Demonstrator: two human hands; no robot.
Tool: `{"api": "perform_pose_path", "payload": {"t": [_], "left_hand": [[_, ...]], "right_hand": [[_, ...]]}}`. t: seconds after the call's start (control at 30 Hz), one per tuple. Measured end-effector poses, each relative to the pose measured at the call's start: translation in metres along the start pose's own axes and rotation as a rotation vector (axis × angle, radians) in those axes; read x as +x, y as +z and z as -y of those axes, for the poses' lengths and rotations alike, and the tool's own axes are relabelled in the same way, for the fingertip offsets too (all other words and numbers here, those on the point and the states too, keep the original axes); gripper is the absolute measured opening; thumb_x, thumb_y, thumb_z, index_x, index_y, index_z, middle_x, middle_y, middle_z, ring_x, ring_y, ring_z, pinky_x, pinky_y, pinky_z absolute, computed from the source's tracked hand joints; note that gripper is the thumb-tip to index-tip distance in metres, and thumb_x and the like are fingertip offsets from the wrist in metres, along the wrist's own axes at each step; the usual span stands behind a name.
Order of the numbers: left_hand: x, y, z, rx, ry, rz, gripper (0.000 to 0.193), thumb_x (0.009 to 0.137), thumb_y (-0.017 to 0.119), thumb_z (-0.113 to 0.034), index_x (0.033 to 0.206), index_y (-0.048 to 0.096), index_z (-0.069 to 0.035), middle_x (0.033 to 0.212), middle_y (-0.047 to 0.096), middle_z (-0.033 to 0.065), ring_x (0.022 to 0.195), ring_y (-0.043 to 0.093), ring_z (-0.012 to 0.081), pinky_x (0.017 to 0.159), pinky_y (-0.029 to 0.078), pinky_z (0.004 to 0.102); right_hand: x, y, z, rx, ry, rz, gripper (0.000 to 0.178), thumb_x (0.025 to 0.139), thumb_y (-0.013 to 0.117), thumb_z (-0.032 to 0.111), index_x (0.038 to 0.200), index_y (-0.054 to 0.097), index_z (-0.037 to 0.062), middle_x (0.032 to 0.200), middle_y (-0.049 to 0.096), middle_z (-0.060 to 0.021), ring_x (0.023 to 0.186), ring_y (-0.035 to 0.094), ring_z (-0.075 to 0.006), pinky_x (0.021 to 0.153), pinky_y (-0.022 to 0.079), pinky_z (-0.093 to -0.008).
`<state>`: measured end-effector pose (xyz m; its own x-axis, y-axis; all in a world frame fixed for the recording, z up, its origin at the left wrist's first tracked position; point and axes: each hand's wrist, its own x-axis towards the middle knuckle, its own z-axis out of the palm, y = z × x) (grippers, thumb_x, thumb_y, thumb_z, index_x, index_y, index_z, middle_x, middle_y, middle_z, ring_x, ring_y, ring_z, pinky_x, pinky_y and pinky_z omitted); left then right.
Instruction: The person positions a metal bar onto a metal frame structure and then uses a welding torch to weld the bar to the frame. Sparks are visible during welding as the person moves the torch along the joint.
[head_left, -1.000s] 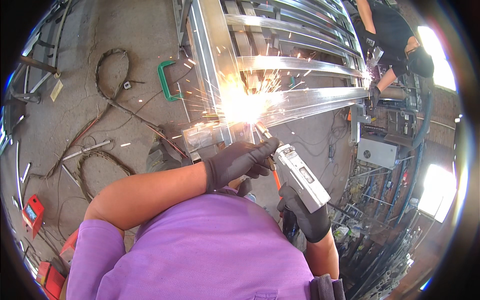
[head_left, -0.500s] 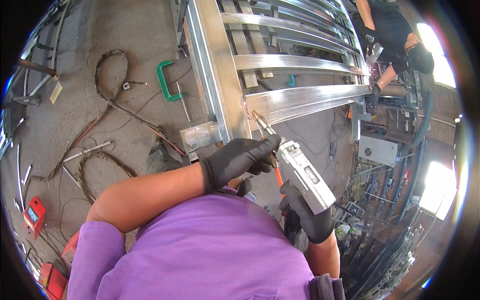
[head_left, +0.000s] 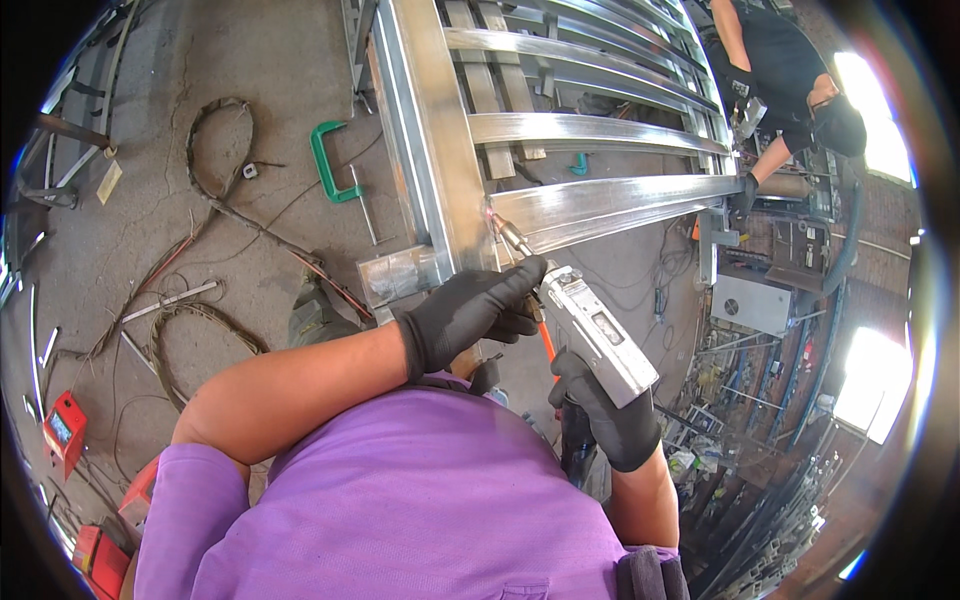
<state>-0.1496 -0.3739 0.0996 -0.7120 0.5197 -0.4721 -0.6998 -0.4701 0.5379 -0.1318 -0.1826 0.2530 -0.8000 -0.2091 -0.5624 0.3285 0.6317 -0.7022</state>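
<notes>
A silver handheld welding gun (head_left: 600, 335) points up and to the left, its copper nozzle tip (head_left: 500, 222) at the corner where a metal crossbar (head_left: 620, 200) meets the frame's long side rail (head_left: 435, 110). Whether the tip touches the metal I cannot tell. My right hand (head_left: 612, 415), in a black glove, is wrapped round the gun's rear grip. The front end rests at the fingers of my black-gloved left hand (head_left: 475, 312), which close about it just behind the nozzle, partly hidden. An orange-red strip (head_left: 546, 340) runs below the gun between both hands.
Across the frame a co-worker (head_left: 770, 70) in dark clothes holds a similar tool (head_left: 750, 118) by the far rail. A green C-clamp (head_left: 328, 165) lies on the floor at left, near a looped cable (head_left: 190, 150). Red machines (head_left: 65, 430) stand lower left; a pale box (head_left: 752, 300) is at right.
Both my hands and the welding gun have shifted slightly up and left, bringing the nozzle nearer the corner joint. The bright spark at the co-worker's tool has gone.
</notes>
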Motion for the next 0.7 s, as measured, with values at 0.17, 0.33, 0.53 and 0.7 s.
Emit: {"api": "perform_pose_path", "payload": {"t": [0.17, 0.33, 0.53, 0.7], "left_hand": [[0.003, -0.003, 0.002, 0.026, 0.004, 0.024, 0.075, 0.106, 0.049, -0.071, 0.127, 0.070, -0.002, 0.115, 0.072, 0.0094, 0.103, 0.072, 0.0185, 0.094, 0.059, 0.0351], [0.000, -0.001, 0.001, 0.043, 0.009, 0.030, 0.077, 0.106, 0.047, -0.072, 0.128, 0.070, -0.003, 0.117, 0.072, 0.0093, 0.105, 0.071, 0.0193, 0.097, 0.058, 0.0360], [0.000, -0.003, 0.002, 0.049, 0.017, 0.048, 0.079, 0.105, 0.047, -0.074, 0.128, 0.069, -0.001, 0.118, 0.072, 0.0116, 0.108, 0.072, 0.0218, 0.098, 0.058, 0.0377], [0.000, -0.001, 0.003, 0.045, 0.021, 0.019, 0.082, 0.101, 0.052, -0.078, 0.117, 0.072, 0.000, 0.110, 0.074, 0.0132, 0.103, 0.073, 0.0228, 0.095, 0.059, 0.0379]], "right_hand": [[0.001, -0.002, -0.001, 0.036, 0.018, 0.020, 0.026, 0.104, 0.065, 0.017, 0.120, 0.067, -0.0042, 0.084, 0.070, -0.0084, 0.071, 0.066, -0.0133, 0.064, 0.051, -0.0293], [0.000, -0.005, -0.003, 0.088, 0.066, 0.018, 0.032, 0.100, 0.074, 0.017, 0.125, 0.068, -0.0009, 0.088, 0.071, -0.0042, 0.076, 0.067, -0.0104, 0.067, 0.053, -0.0289], [-0.001, -0.004, -0.001, 0.089, 0.118, 0.012, 0.037, 0.101, 0.073, 0.016, 0.133, 0.065, -0.0012, 0.090, 0.071, -0.0043, 0.077, 0.067, -0.0109, 0.068, 0.054, -0.0291], [-0.003, -0.008, -0.013, 0.113, 0.106, 0.041, 0.037, 0.100, 0.071, 0.012, 0.134, 0.064, -0.0022, 0.092, 0.071, -0.0052, 0.080, 0.068, -0.0118, 0.071, 0.055, -0.0297]]}}
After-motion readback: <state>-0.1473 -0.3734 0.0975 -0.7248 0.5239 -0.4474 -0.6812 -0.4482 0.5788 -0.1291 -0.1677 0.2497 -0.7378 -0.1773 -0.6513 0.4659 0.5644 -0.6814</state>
